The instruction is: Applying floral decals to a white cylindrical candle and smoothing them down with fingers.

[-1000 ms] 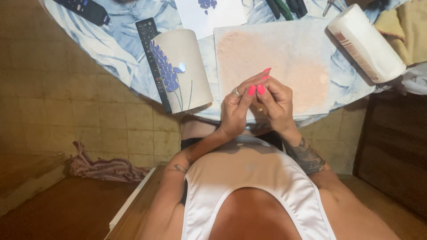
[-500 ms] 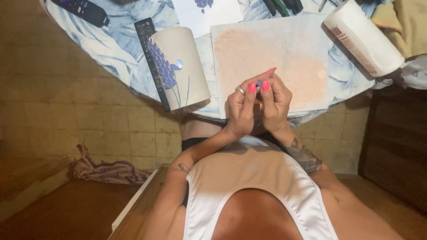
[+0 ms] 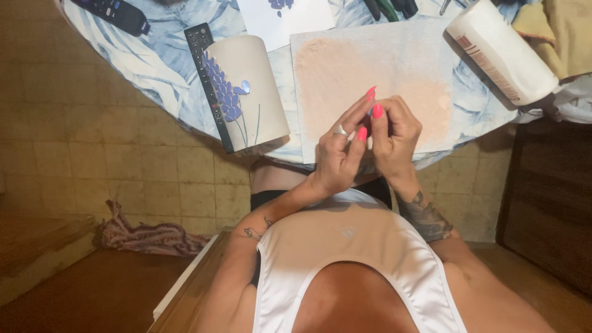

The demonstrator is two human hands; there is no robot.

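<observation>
Pinching something tiny, both hands are pressing together over the pink-stained paper sheet (image 3: 370,74). The left hand (image 3: 336,157) and right hand (image 3: 394,135) are hiding it. The flowered cup (image 3: 250,89) is lying at ten o'clock. Next probably needs gentle fingers.

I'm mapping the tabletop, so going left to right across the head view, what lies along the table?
Dark remote control → slim black remote → beige cylinder with purple flowers → peach-stained white sheet → white lying bottle → yellow cloth.
</observation>
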